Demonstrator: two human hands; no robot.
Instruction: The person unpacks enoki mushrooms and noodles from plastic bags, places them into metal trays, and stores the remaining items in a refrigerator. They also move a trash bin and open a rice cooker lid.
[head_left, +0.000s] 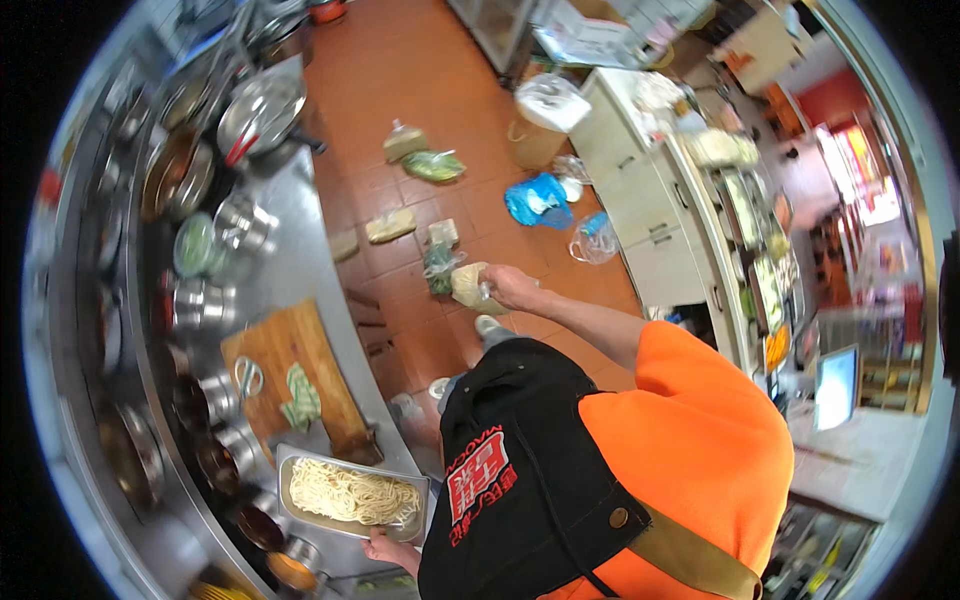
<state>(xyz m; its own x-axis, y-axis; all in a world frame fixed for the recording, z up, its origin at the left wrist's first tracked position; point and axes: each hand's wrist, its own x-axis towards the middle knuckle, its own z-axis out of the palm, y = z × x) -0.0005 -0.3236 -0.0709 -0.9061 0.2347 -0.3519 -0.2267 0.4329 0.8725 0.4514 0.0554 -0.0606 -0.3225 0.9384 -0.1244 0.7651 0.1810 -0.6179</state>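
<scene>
My right hand (511, 288) grips the gathered neck of a clear plastic bag (472, 287) of pale yellowish food, held out over the tiled floor. My left hand (388, 547) holds the near rim of a rectangular stainless steel pan (405, 531). Cooked-looking noodles (352, 493) fill much of that pan, which sits at the steel counter's edge. Beyond the right hand, a bag of dark green contents (439, 268) and a small pale bag (442, 232) appear on the floor. Farther off are a pale yellow bag (391, 225), a bag of green vegetables (433, 166) and a tied beige bag (405, 142).
On the steel counter (289, 247) lies a wooden cutting board (274, 337) with scissors (247, 376) and a green-white cloth (301, 397). Steel pots line its back. To the right stand cabinets (637, 202), a lidded bucket (541, 131) and a blue plastic bag (536, 201).
</scene>
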